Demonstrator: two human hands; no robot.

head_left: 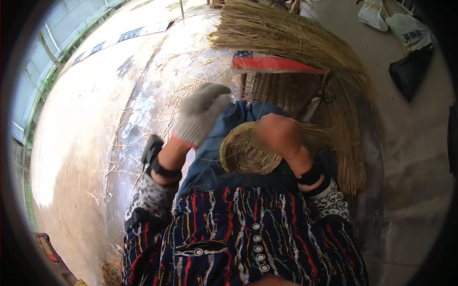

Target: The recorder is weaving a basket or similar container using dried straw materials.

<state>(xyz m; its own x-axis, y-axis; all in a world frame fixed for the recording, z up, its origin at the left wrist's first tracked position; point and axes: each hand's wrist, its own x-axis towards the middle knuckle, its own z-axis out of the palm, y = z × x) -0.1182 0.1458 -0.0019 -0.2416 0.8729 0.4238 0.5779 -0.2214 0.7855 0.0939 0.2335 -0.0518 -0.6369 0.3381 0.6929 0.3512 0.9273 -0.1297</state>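
Observation:
My left hand [200,114], in a pale knitted glove, is raised left of a round woven straw basket [243,159], its fingers curled together; I cannot make out what they hold. My bare right hand [279,133] is blurred and closed over the basket's upper right part, with a thin strand beside it; what it grips is unclear. The basket lies on blue cloth [200,167] across my lap, with loose straw trailing to its right.
Long straw bundles [286,28] lie ahead and down the right over a wooden frame [267,90] and red cloth strip [286,64]. Loose straw litters the concrete [76,143] at left. Pale sacks [405,31] and a black bag [408,71] lie back right.

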